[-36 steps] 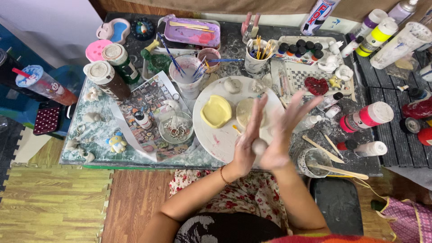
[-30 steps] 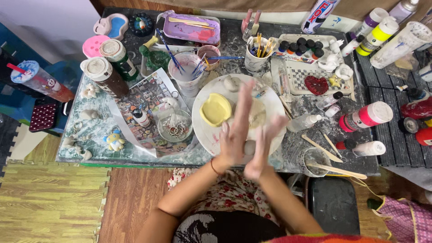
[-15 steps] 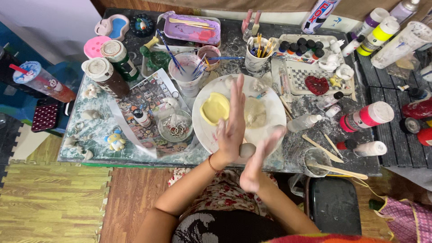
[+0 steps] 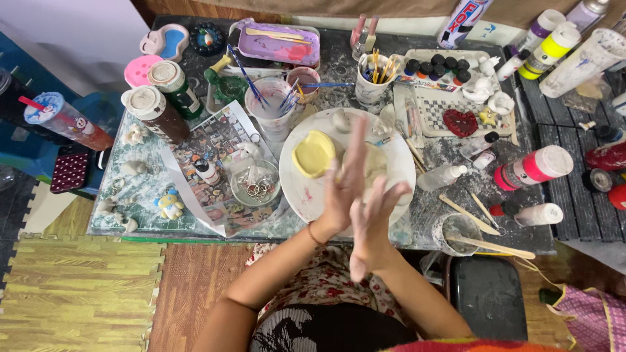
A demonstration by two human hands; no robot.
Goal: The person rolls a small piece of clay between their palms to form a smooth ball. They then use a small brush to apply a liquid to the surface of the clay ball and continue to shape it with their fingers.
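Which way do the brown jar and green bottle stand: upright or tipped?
Upright: the brown jar and green bottle both show round lids facing the camera.

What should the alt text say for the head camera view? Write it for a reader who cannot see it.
Seen from above, a person presses the left hand and right hand palm to palm over a white plate holding a yellow clay piece. The cluttered craft table around it holds paint bottles, brush cups and a red heart.
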